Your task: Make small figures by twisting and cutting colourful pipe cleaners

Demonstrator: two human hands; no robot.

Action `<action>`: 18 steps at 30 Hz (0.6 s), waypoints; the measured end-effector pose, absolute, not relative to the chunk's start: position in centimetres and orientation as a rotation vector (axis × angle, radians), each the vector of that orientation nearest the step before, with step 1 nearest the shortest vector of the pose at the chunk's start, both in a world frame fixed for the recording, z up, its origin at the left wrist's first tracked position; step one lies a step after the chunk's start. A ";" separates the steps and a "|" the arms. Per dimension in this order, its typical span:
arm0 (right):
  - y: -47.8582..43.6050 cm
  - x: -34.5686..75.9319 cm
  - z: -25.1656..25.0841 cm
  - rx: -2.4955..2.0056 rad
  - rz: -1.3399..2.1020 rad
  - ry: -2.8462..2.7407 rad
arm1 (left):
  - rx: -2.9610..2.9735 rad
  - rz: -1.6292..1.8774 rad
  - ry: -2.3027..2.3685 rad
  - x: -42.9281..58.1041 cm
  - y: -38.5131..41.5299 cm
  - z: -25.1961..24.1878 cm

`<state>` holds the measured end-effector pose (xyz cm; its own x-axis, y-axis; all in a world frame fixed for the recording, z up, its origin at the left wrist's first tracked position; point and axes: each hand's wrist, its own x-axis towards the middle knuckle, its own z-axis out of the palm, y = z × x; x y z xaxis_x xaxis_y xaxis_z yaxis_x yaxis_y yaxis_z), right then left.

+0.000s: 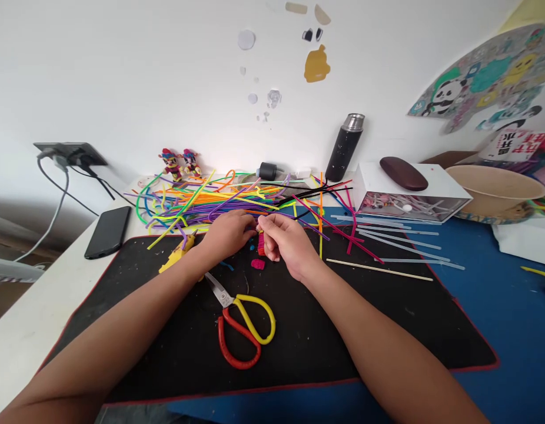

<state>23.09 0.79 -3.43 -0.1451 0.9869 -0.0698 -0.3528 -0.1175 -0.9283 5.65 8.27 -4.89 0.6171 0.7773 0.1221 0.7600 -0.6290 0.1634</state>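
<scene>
Near the far edge of the black mat, just short of the heap of coloured pipe cleaners: left hand and right hand meeting fingertip to fingertip, both curling inward. Right fingers pinching closed on a small orange-red piece, standing roughly upright, long axis running top to bottom; left fingers bunching together against the same spot — whether actually gripping it, cannot tell. Lying just below, on the mat, a pink scrap.

Lying nearer the body between the forearms, red-and-yellow scissors, blades pointing up and left toward the left wrist, handles toward the near edge. Plenty of bare mat opening to the right and along the near side; crowding on the far side from the pipe cleaners, and to the left from a yellow glue gun. Resting off the mat at left, near the table edge, a dark phone. Stretching across the right of the mat, a thin wooden stick and clear sticks, lying left to right. Standing by the wall, a black flask. Writing on the red-and-white pack at far right — too small for reading.
</scene>
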 end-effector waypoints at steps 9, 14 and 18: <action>0.8 23.2 -3.3 -0.941 1.527 -0.976 | 2.616 0.387 1.352 4.9 8.4 -4.2; 0.7 23.2 -3.0 -0.949 1.527 -0.964 | 2.040 0.669 1.317 3.2 8.0 -1.9; 0.7 23.2 -3.0 -0.961 1.530 -0.961 | 1.605 0.931 1.133 3.4 6.5 0.0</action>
<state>23.20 0.72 -3.02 -0.1366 0.9861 -0.0947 -0.3434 -0.1368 -0.9292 3.42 6.47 0.04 0.2865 0.9558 0.0665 0.2506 -0.1418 0.9577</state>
